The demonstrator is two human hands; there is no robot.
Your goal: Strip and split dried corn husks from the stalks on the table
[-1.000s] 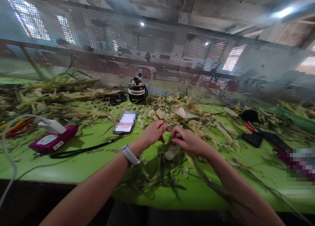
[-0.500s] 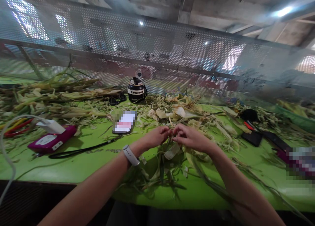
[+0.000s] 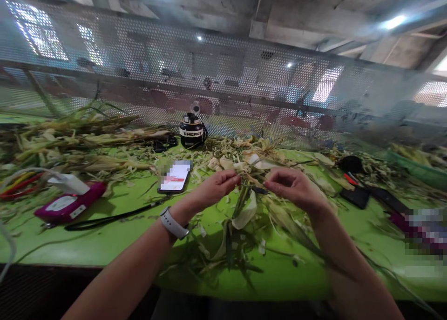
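Note:
My left hand [image 3: 223, 185], with a pale watch band on the wrist, is closed in a pinch above the green table. Level with it, a short gap away, my right hand [image 3: 289, 185] is pinched too. A thin strand, seemingly of corn husk [image 3: 252, 186], runs between the fingertips of both hands; its ends are hidden. Just below the left fingers, a pale, curved piece of husk [image 3: 246, 214] and green leaf strips lie on the table. Longer corn husk leaves [image 3: 282, 215] stretch under my right wrist.
A phone [image 3: 174, 176] lies left of my hands, near a magenta box [image 3: 70, 203] with a white plug and cable. Behind stands a black bottle [image 3: 191, 131]. Husks [image 3: 80, 141] pile up at far left. A perforated screen [image 3: 226, 78] borders the back; a dark pouch [image 3: 355, 196] lies right.
My hands have moved apart from nearly touching, the right one to the right and the left one slightly to the left. A gap with a thin strand now shows between them.

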